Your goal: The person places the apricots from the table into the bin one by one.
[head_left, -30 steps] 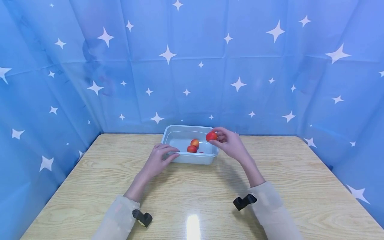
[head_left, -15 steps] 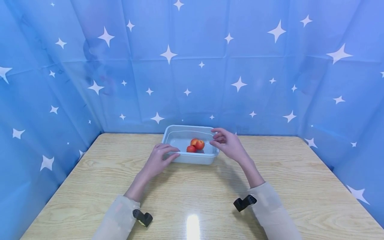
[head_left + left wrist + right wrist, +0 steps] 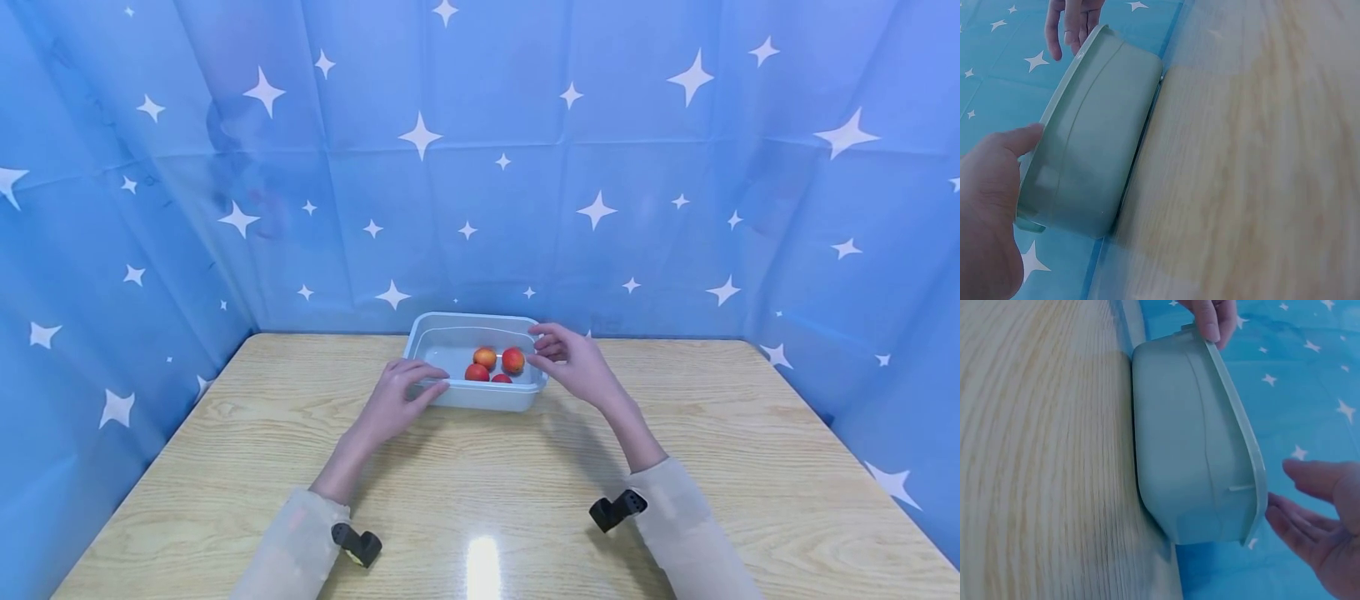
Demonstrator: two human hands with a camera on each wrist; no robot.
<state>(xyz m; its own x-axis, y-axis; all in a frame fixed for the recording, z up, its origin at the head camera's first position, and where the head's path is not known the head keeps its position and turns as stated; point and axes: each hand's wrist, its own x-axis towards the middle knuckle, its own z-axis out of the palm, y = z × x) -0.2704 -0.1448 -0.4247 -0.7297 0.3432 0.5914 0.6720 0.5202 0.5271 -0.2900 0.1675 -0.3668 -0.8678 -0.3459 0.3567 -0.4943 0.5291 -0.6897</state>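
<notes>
A pale blue-green plastic tub (image 3: 480,397) stands on the table close to its far edge. My left hand (image 3: 393,398) pinches the tub's front left rim, the thumb outside and the fingers over the edge; the left wrist view shows this thumb on the rim (image 3: 1063,94). Inside lie several small round red-and-orange fruits: one at the right (image 3: 512,360), one behind (image 3: 484,358), one at the left (image 3: 477,372), and one partly hidden by the front wall (image 3: 502,378). My right hand (image 3: 572,360) hovers at the right rim, fingers and thumb apart, holding nothing.
The wood-grain table (image 3: 480,483) extends in front of the tub and to both sides. A blue curtain (image 3: 525,208) with white stars hangs behind and along the sides. Black wrist cameras sit on both sleeves (image 3: 686,529).
A second ago my right hand held a red fruit over the tub's right side. It let go; the fruit dropped in and rolled, now resting right of the others. The left hand stayed put.
</notes>
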